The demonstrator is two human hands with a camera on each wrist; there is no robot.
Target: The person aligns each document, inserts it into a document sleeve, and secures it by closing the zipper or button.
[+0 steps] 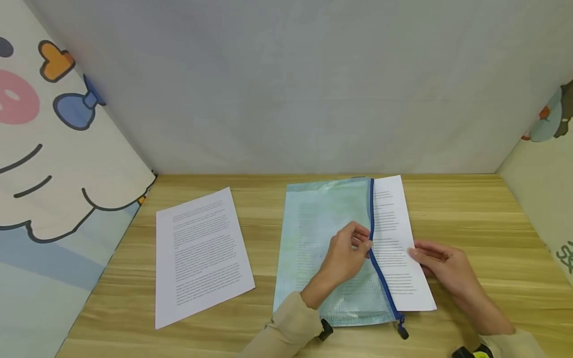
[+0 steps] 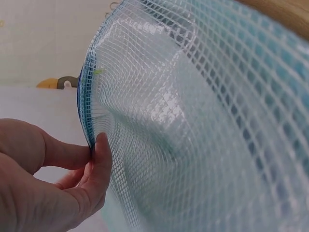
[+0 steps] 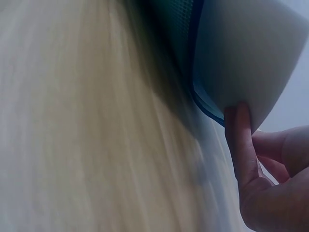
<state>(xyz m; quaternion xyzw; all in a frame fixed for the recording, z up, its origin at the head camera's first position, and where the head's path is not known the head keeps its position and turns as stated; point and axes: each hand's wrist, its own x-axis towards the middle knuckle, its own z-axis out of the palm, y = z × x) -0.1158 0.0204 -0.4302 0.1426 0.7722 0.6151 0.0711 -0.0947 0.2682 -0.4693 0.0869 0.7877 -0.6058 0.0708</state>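
Note:
A pale blue-green mesh zip pouch lies right of the table's middle, its dark blue zip edge on the right side. My left hand pinches that edge between thumb and fingers; in the left wrist view the mesh wall bulges up beside the hand. Printed sheets of paper stick out of the pouch's mouth, their left part inside it. My right hand pinches the outer edge of the paper, thumb on top and fingers beneath. In the right wrist view the paper slants up from the fingers.
Another printed sheet lies at the left on the wooden table. The zip pull hangs at the pouch's near right corner. A grey backdrop stands behind, with a cartoon-printed panel at the left.

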